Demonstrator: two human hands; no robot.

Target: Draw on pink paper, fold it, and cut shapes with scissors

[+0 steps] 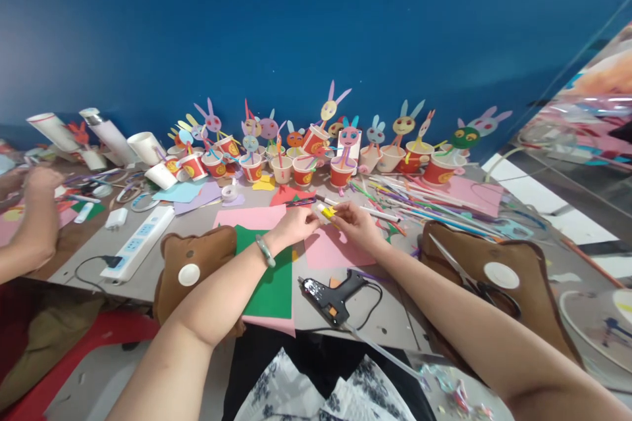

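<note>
Near the middle of the table, my left hand (pixel 296 225) and my right hand (pixel 359 226) meet over pink paper (pixel 320 253). Both sets of fingers are closed at a small white-and-yellow piece (pixel 326 210); its exact kind is too small to tell. Green paper (pixel 269 283) lies below my left wrist, which wears a bangle (pixel 265 250). A black hot glue gun (pixel 333 299) rests on the table between my forearms. Just beyond my hands lie dark pens (pixel 301 201).
Paper cups with paper rabbit figures (pixel 342 171) line the blue wall. Drinking straws (pixel 419 197) spread at right, by scissors (pixel 464 270) on a brown cushion (pixel 523 276). At left are a power strip (pixel 143 243), another brown cushion (pixel 197 250) and another person's arm (pixel 34 223).
</note>
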